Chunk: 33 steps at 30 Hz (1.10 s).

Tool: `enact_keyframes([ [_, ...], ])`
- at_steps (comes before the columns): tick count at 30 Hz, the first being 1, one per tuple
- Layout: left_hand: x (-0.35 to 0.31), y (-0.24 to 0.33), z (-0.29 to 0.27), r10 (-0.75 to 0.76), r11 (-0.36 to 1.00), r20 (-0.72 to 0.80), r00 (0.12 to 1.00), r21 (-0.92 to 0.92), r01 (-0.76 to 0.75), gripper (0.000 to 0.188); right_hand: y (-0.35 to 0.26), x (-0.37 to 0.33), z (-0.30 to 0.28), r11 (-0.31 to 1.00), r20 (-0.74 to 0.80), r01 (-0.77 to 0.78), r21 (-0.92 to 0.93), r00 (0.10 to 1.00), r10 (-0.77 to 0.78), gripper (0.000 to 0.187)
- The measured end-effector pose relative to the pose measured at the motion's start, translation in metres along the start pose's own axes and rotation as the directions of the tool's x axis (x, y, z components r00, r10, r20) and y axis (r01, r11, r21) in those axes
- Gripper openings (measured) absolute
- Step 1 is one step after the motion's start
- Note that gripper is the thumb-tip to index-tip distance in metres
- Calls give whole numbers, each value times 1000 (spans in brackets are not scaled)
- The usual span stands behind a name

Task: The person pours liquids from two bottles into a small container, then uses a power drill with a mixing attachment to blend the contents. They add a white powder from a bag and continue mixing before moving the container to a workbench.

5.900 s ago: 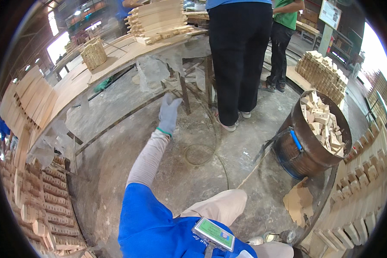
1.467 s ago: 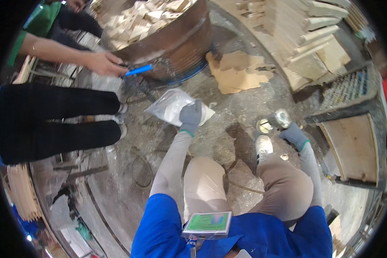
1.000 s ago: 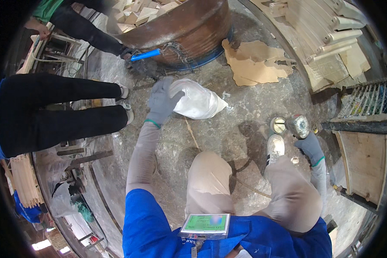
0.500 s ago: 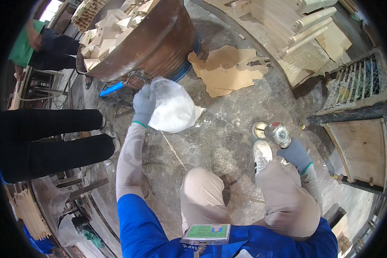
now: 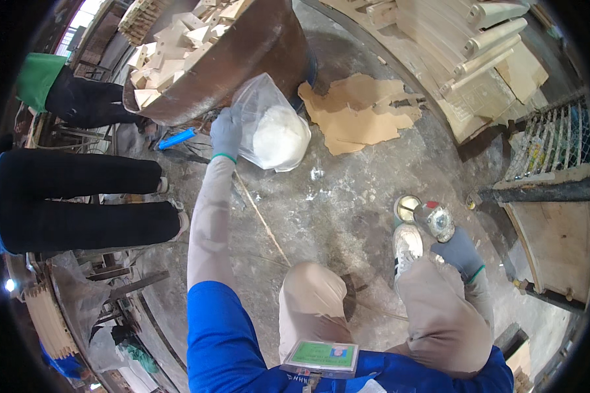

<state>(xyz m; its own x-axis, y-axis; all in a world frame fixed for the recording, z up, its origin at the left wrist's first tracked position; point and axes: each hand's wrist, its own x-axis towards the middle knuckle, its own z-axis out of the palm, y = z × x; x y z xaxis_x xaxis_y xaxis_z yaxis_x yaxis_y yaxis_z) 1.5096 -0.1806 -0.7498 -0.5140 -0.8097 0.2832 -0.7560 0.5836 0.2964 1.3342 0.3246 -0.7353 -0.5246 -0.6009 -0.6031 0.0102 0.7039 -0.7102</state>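
- Stained grey floor [image 5: 354, 229] spreads beneath.
- Gloved left hand [image 5: 226, 134] grasps the edge of a clear bag [image 5: 278, 137] of white contents, near the rusty drum [image 5: 262, 56].
- Torn cardboard [image 5: 357, 118] lies right of the bag.
- Gloved right hand [image 5: 459, 252] is just beside a shiny rounded object [image 5: 434, 221]; I cannot tell whether it grips.

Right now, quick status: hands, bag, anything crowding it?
Left hand gripping clear bag of white material by its side. Right hand against rounded silvery object, grip unclear. Drum of wood blocks and torn cardboard close by the bag.
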Motion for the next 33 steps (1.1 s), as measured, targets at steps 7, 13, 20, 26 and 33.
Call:
enact_keyframes([
  [7,-24,17,-28,288,957,-296,911,74,-279,26,2,-5,1,997,-95,-28,-76,995,21,35],
  [13,-42,30,-22,255,888,-94,962,417,-194,30,25,4,5,979,-153,-75,-190,987,46,26],
  [20,-31,39,-19,186,824,106,977,525,-214,39,34,5,5,999,-86,8,-38,996,-11,26],
  [26,-36,46,-18,126,968,-46,991,225,-112,34,28,2,2,983,-83,-142,-112,988,134,29],
  [33,-81,83,-24,250,968,353,902,-87,-234,47,29,1,7,997,-103,-22,-68,995,15,30],
])
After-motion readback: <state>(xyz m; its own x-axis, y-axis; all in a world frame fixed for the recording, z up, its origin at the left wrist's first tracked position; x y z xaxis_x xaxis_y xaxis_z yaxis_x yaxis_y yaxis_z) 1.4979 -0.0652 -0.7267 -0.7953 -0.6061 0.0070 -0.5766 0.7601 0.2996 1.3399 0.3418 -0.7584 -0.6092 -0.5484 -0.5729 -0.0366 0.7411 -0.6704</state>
